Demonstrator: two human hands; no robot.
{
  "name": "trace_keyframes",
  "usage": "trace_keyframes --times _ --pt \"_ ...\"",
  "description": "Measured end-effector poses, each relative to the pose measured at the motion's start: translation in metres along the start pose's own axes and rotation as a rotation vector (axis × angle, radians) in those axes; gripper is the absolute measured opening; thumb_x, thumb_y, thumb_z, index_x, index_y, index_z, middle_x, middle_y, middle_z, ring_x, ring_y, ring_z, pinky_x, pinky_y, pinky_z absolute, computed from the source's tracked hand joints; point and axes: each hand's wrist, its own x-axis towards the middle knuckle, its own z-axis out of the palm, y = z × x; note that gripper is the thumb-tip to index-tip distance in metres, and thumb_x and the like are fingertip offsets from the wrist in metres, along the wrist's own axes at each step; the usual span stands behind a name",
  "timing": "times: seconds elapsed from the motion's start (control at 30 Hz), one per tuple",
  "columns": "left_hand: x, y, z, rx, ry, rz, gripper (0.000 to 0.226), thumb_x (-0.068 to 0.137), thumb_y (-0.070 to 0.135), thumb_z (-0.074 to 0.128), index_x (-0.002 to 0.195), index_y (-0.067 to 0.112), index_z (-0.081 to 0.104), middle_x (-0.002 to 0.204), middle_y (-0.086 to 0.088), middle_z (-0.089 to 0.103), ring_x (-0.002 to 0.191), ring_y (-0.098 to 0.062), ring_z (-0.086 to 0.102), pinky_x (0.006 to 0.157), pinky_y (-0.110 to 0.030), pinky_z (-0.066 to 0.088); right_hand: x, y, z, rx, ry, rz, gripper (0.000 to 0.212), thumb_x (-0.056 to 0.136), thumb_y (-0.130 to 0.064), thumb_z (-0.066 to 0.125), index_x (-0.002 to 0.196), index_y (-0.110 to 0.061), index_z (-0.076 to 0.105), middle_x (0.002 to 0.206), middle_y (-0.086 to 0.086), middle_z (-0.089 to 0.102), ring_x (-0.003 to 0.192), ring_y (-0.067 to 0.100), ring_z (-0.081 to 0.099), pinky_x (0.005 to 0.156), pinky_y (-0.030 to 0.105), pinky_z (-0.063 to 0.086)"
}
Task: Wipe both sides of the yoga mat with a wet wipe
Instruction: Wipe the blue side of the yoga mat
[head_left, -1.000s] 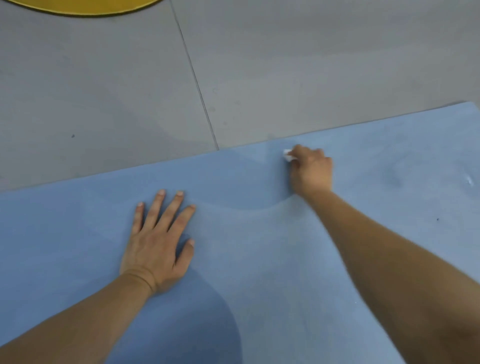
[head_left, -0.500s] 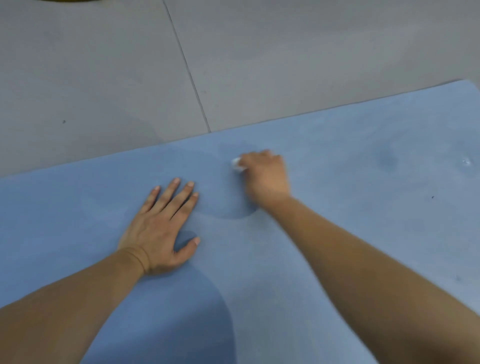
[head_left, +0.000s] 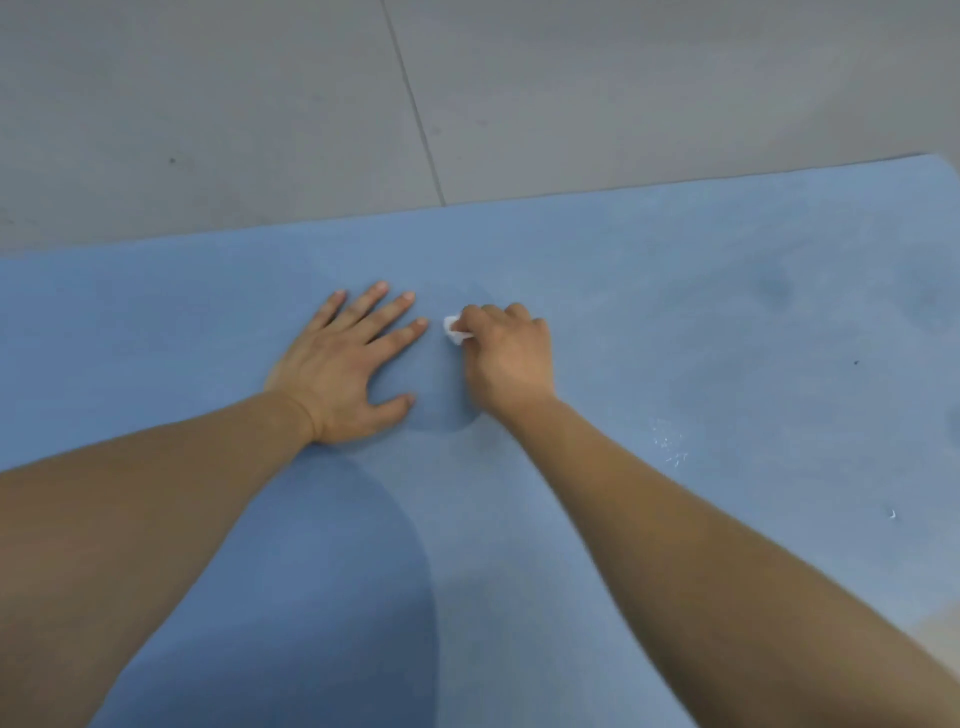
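A blue yoga mat (head_left: 675, 322) lies flat on the floor and fills most of the view. My left hand (head_left: 348, 364) rests flat on the mat, fingers spread. Just to its right, my right hand (head_left: 506, 358) is curled around a small white wet wipe (head_left: 453, 330) and holds it down on the mat. Only a corner of the wipe shows past my fingers, close to my left fingertips.
Grey floor (head_left: 260, 104) with a tile seam lies beyond the mat's far edge. A few small white flecks (head_left: 670, 444) and darker smudges (head_left: 774, 288) mark the mat to the right. My shadow darkens the mat near the bottom.
My right hand has slid the wipe leftward across the mat, from near the far edge to right beside my left hand. My left hand has stayed flat on the mat.
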Motion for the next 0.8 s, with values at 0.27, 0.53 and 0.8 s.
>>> trace_keyframes --times 0.27,0.53,0.8 --pt "0.007 0.012 -0.026 -0.011 -0.199 -0.076 0.098 0.079 0.085 0.035 0.161 0.039 0.006 0.169 0.012 -0.009 0.155 -0.015 -0.01 0.125 -0.05 0.0 -0.031 0.11 -0.051 -0.211 -0.086 0.401 0.021 0.085 -0.019 0.054 0.1 -0.024 0.067 0.104 0.001 0.069 0.101 0.032 0.052 0.079 0.037 0.036" --pt "-0.004 0.077 -0.055 0.24 -0.47 -0.195 0.143 0.057 0.088 0.067 0.16 0.017 -0.002 0.168 -0.006 -0.015 0.155 -0.034 -0.007 0.119 -0.063 0.01 -0.092 -0.022 -0.014 0.025 -0.154 0.074 0.025 0.078 -0.014 0.054 0.093 -0.026 0.069 0.092 -0.006 0.068 0.087 0.026 0.053 0.071 0.033 0.029" --pt "-0.041 0.1 -0.031 -0.042 -0.487 -0.171 0.074 0.103 0.037 0.051 0.161 0.035 0.004 0.169 0.001 -0.015 0.156 -0.03 -0.007 0.125 -0.041 0.017 -0.113 0.081 -0.046 -0.279 -0.116 0.306 0.028 0.08 -0.013 0.055 0.1 -0.03 0.066 0.097 -0.007 0.068 0.093 0.025 0.051 0.07 0.033 0.026"
